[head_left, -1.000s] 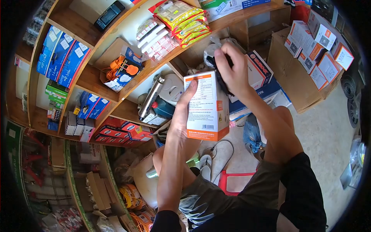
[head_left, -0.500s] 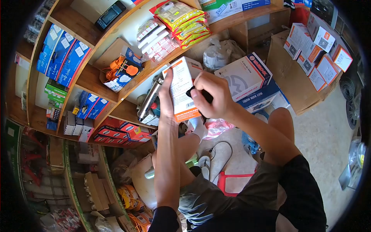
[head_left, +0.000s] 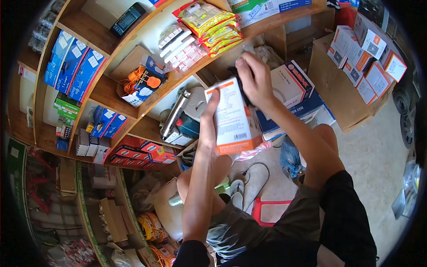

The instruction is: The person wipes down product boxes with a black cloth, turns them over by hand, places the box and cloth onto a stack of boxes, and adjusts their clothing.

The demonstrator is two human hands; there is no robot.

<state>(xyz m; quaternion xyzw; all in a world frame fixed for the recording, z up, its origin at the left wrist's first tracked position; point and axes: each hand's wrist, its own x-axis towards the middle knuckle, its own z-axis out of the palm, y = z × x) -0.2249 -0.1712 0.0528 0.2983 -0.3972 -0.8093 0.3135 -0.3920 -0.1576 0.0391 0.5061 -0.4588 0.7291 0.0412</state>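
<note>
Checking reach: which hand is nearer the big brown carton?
Right. The right hand is at the held box side facing the brown carton; the left hand grips the far side.

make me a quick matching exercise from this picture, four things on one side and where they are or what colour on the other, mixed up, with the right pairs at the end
Things
1. Barcoded box
2. Cardboard carton
3. Sandals
4. Stacked packets

Places and colours
A. Grey, on the floor
B. Yellow and red, on a wooden shelf
C. White and orange, held in the left hand
D. Brown, with several white and orange boxes on or in it

Right pairs: 1-C, 2-D, 3-A, 4-B
</note>
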